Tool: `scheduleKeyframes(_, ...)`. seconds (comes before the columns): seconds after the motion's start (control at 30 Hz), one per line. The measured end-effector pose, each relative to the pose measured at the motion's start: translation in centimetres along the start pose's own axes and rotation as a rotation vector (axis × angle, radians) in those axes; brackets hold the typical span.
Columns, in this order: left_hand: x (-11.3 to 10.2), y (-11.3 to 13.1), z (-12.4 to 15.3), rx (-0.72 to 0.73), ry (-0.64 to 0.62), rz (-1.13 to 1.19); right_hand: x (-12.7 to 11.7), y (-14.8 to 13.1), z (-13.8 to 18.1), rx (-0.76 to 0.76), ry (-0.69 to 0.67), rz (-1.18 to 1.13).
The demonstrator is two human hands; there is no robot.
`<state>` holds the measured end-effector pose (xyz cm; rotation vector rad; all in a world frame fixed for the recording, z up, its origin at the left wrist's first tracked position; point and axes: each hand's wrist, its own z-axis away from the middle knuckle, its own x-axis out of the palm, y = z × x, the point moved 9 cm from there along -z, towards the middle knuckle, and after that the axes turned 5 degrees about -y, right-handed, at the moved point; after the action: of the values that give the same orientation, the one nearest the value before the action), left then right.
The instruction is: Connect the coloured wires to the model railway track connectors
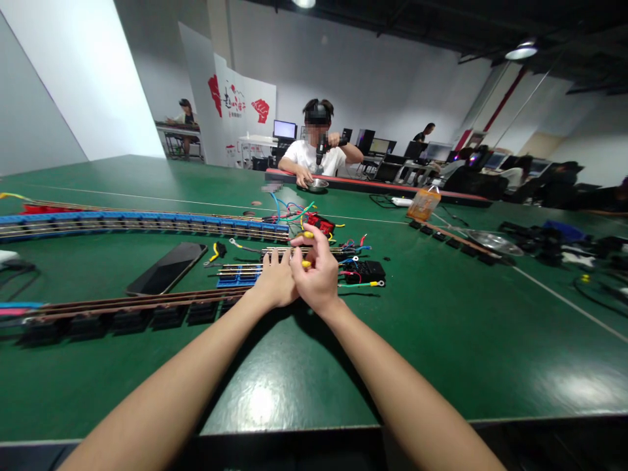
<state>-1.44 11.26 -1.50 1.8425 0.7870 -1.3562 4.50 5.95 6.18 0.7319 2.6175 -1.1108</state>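
Note:
Low over the table, my left hand (pixel 277 282) has its fingers bent over a short track strip with metal rails (pixel 240 270) and blue supports; its thumb is hidden. Close against it, my right hand (pixel 318 275) is closed around a small tool with yellow parts (pixel 307 264), mostly covered by the fingers. The tool's tip and kind cannot be made out. Just past my hands lie loose wires with ring terminals (pixel 381 284) and a black connector block (pixel 366 270). Behind them is a red block (pixel 318 225) with coloured wires.
A long blue track (pixel 142 226) and a brown-railed track (pixel 127 306) extend left, with a phone (pixel 167 268) between them. Another rail piece (pixel 454 241) and an orange bag (pixel 422 204) lie right. Opposite, a person (pixel 316 154) holds a power drill above a metal bowl (pixel 316 186).

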Motion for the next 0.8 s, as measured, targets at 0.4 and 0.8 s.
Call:
scheduleKeyframes(0.4,-1.1,0.7,0.3,-0.094,-0.029,-0.137,-16.0,8.1,1.1,0.014,0.404,0.145)
scheduleKeyframes(0.8,-0.8,0.5,0.1,-0.095,-0.043,-0.143,-15.8,10.1,0.7,0.054,0.35,0.166)
